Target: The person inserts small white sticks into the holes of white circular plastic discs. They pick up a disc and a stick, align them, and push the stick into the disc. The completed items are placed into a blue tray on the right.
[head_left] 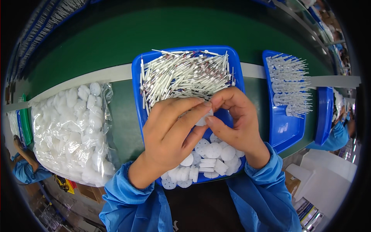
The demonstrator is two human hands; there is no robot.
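Observation:
My left hand (168,129) and my right hand (240,123) meet above a blue tray (136,83), fingertips close together. Between them they pinch a small white plastic piece (204,120), which looks like one of the round discs and is mostly covered by my fingers. Behind my hands, the far part of the tray holds a heap of thin white sticks (185,73) with metallic and dark reddish parts. Nearer to me, below my hands, lies a pile of round white discs (211,150) with small holes, some standing on edge in rows.
A clear plastic bag (71,131) full of white discs lies at left. To the right, another blue tray (286,131) holds rows of discs with sticks (290,83). A smaller blue tray (324,112) stands beyond it. Other people's blue sleeves (29,170) show at both sides.

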